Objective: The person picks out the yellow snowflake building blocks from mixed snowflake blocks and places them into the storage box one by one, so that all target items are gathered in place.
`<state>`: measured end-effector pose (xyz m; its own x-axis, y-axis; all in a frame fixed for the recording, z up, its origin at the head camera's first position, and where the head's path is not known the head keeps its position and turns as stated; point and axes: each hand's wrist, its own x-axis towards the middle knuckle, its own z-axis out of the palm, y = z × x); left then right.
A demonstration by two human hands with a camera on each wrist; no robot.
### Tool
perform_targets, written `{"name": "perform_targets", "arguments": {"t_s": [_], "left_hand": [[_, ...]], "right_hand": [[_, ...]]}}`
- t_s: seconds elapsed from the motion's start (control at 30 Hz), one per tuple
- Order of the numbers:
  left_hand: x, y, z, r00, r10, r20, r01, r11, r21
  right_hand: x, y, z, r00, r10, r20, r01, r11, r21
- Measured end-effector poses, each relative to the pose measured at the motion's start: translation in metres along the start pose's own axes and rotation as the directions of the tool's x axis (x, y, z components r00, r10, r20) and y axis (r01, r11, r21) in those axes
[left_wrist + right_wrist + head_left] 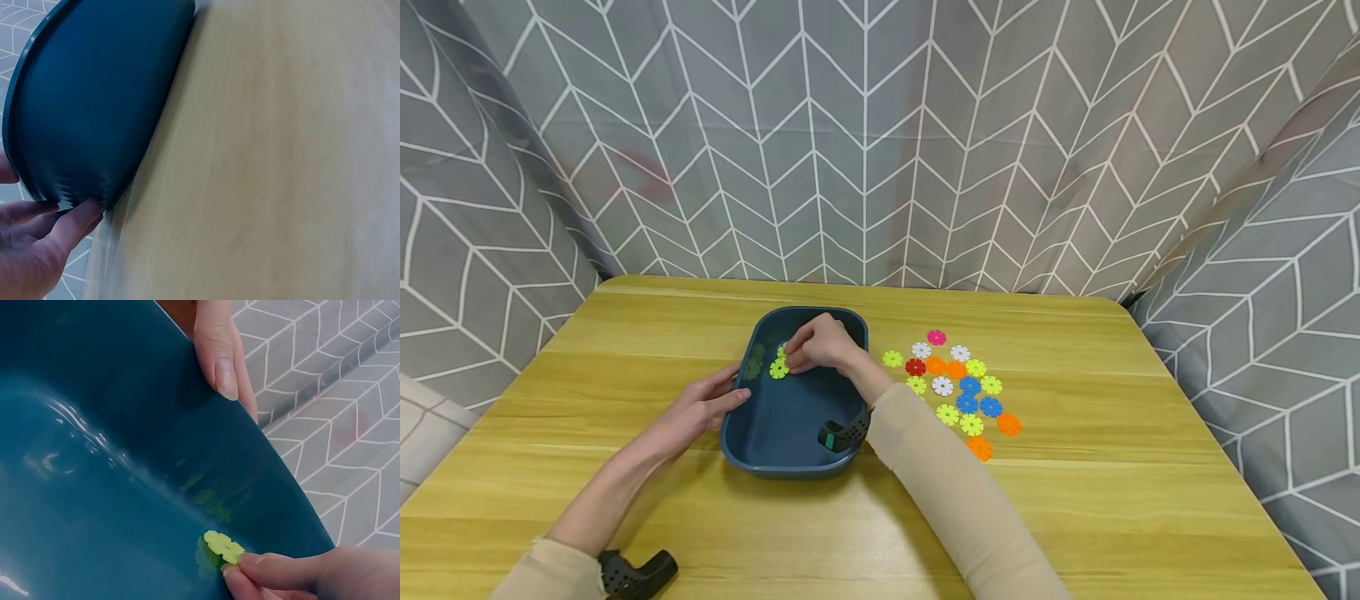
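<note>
A dark blue basin [793, 417] stands on the wooden table. At its left side my left hand [703, 408] holds the wall, thumb over the rim and fingers against the outside, as the left wrist view also shows. Inside the basin, near its far left, my right hand [823, 342] pinches a yellow-green notched plastic disc [224, 546] between thumb and fingertip, close over the basin floor. In the head view, more yellow-green shows just behind the held disc, partly hidden by the fingers. Green reflections shimmer on the basin's inner wall.
Right of the basin, notched discs lie spread on the table [1097, 467]: several yellow-green, white, blue and orange [1009, 424] ones, one red [915, 367] and one pink [936, 337]. Patterned grey curtains [865, 150] hang behind and beside the table. A black band [842, 433] sits on the right wrist.
</note>
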<state>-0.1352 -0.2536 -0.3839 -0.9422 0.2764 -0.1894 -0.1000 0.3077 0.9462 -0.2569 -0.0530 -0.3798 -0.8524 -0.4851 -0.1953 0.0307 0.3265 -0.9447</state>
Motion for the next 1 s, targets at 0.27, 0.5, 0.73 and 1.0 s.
{"name": "perform_targets", "arguments": {"t_s": [0.27, 0.5, 0.73, 1.0], "left_hand": [[-0.0001, -0.0001, 0.0001, 1.0, 0.007, 0.001, -0.007, 1.0, -0.005], [-0.0007, 0.0001, 0.0002, 1.0, 0.001, 0.0, -0.001, 1.0, -0.001], [-0.0003, -0.0002, 0.0, 1.0, -0.001, -0.001, 0.001, 1.0, 0.0], [-0.0005, -0.001, -0.0014, 1.0, -0.013, -0.005, 0.013, 1.0, -0.001]], "right_hand": [[0.0003, 0.001, 0.0004, 0.999, -0.008, -0.039, 0.006, 0.998, -0.057], [0.0001, 0.0012, 0.0002, 0.999, -0.008, -0.05, 0.005, 0.998, -0.07], [-0.0003, 0.0011, 0.0003, 0.998, -0.006, -0.065, 0.001, 0.997, -0.078], [-0.0011, 0.0005, -0.0002, 0.993, -0.023, -0.112, 0.01, 0.993, -0.114]]}}
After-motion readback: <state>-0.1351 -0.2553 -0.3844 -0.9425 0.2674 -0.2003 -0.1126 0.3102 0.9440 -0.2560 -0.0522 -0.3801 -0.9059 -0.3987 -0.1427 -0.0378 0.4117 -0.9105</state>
